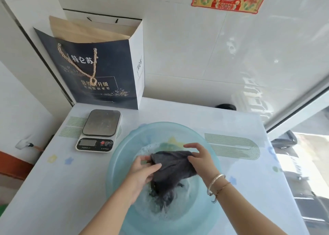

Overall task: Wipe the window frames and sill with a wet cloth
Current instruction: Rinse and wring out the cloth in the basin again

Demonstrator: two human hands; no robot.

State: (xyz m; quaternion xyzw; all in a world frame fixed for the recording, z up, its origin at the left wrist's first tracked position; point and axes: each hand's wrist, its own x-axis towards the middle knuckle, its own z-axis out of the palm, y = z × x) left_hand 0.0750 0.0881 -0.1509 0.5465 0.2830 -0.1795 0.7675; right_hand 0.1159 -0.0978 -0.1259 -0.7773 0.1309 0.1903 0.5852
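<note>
A dark grey cloth (173, 169) hangs wet over a pale blue plastic basin (124, 142) that holds soapy water. My left hand (142, 170) grips the cloth's left end between thumb and fingers. My right hand (200, 157) pinches its upper right edge, and two bracelets sit on that wrist. The cloth's lower part trails into the water. A white window frame (299, 110) runs diagonally at the right, with glass beyond it.
The basin stands on a white patterned tabletop (53, 190). A digital kitchen scale (99, 129) sits to its left. A dark blue paper gift bag (99, 71) leans against the tiled wall at the back. A small dark object (226, 107) lies by the wall.
</note>
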